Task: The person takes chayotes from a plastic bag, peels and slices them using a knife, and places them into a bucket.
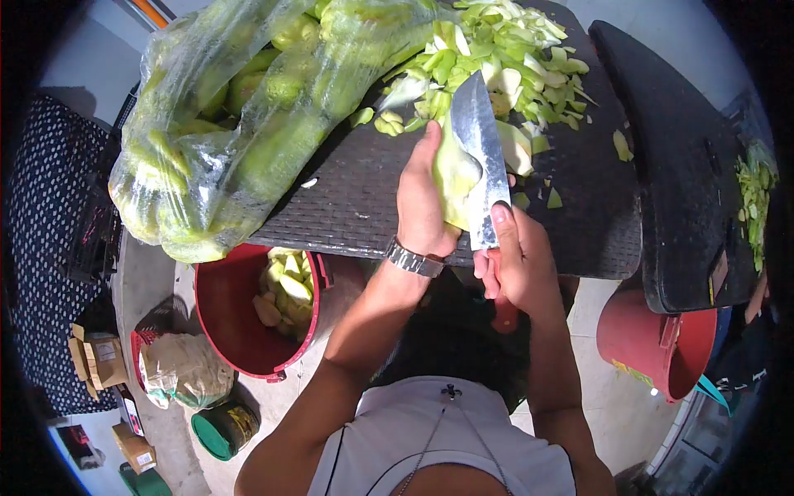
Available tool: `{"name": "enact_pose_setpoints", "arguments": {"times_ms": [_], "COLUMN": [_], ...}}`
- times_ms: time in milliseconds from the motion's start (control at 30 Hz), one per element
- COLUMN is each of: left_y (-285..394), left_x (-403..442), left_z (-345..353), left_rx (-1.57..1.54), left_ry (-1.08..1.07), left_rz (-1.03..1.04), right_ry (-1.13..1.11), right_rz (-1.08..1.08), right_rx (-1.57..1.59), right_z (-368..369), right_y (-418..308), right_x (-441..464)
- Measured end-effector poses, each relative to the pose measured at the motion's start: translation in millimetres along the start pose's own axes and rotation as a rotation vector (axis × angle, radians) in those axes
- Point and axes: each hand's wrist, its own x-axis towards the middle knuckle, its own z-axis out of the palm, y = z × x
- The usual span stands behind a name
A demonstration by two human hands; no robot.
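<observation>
White shirt [463,422] | left hand [424,198] — gripping green fruit [455,178] | right hand [527,260] — clenched round knife [482,136]

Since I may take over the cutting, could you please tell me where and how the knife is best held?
I would grip its red handle from the person's side: the blade points away from the body, over the green piece. The right hand holds it now, so it should let go first.

White-flecked dark cloth [54,198], open cardboard box [101,362], green-topped tub [223,431], red bucket [633,335] under a second black table [674,165]
</observation>
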Motion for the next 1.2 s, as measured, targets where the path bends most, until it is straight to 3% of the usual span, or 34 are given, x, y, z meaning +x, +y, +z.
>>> {"name": "enact_pose_setpoints", "arguments": {"times_ms": [233, 467, 533, 600, 700, 800, 833, 1033, 1133, 1167, 1200], "left_y": [10, 18, 29, 42, 60, 76, 77, 87, 90, 93, 94], "left_x": [9, 44, 58, 60, 65, 54, 51, 29, -14, -38, -56], "left_z": [1, -20, -12, -24, -27, -26, -28, -40, -42, -35, -46], "left_rx": [-0.067, -0.033, -0.113, 0.149, 0.273, 0.245, 0.257, 0.209, 0.444, 0.461, 0.423], "left_ry": [0.062, 0.081, 0.214, 0.116, 0.175, 0.149, 0.149, 0.029, -0.081, -0.001, -0.079], "left_rz": [-0.022, 0.003, 0.105, 0.160, 0.305, 0.288, 0.274, 0.085, 0.132, 0.100, 0.096], "right_ry": [-0.116, -0.114, -0.052, -0.043, 0.513, 0.549, 0.573, 0.493, 0.396, 0.372, 0.374], "right_rz": [-0.011, 0.350, 0.312, 0.170, -0.489, -0.404, -0.439, -0.151, -0.067, -0.063, -0.055], "right_rx": [0.125, 0.583, 0.674, 0.593, -0.654, -0.794, -0.732, -0.518, -0.326, -0.263, -0.244], "right_z": [3, -1, -5, -21, -21, -31, -34, -56, -62, -66, -71], "right_y": [17, -11, -19, -25, -20, -30, -30, -34, -31, -28, -23], "right_x": [-3, 4, 16, 33, 67, 73, 74, 76, 59, 54, 48]}}
